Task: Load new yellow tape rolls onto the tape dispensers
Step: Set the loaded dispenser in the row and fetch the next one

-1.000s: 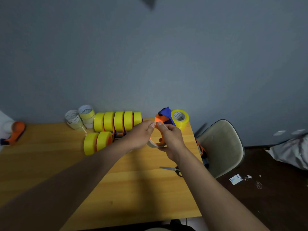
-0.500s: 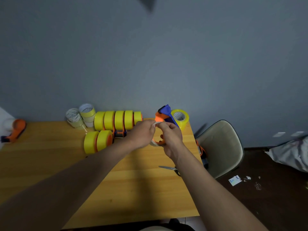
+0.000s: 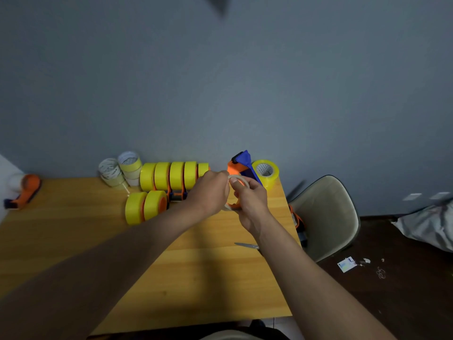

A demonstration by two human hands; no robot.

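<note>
A plain grey-blue wall (image 3: 245, 82) stood behind a wooden table (image 3: 73, 241) that filled the lower left of the view, with dark floor (image 3: 404, 303) at the right. Over the table's far right part both hands met on an orange and blue tape dispenser (image 3: 239, 165) held upright above the wood. The left hand (image 3: 210, 192) had its fingers curled, thumb and fingertips pinching at the top of a pale, nearly spent tape ring (image 3: 239, 180) seated on the dispenser. The right hand (image 3: 252, 200) was curled round the dispenser body from the near side, its thumb pressed against the ring; whether the ring was partly off its hub could not be told.

At about one o'clock from the hands, just beside the dispenser, a loose yellow tape roll (image 3: 266, 171) stood by the wall near the table's right edge. At ten o'clock a row of yellow rolls (image 3: 169, 175) stood on edge along the wall, orange and blue dispenser parts showing beneath them, and two more yellow rolls on orange hubs (image 3: 145, 207) stood nearer, at nine o'clock. Beyond the row, paler rolls (image 3: 121, 171) were stacked against the wall. Far off at nine o'clock, at the table's left edge, lay another orange dispenser (image 3: 25, 190).

Scissors (image 3: 247, 245) lay at five o'clock from the hands, partly hidden by the right forearm. A beige chair (image 3: 326, 217) stood off the table's right side, a grey bundle (image 3: 426, 229) and a small card (image 3: 346, 265) on the floor beyond it.
</note>
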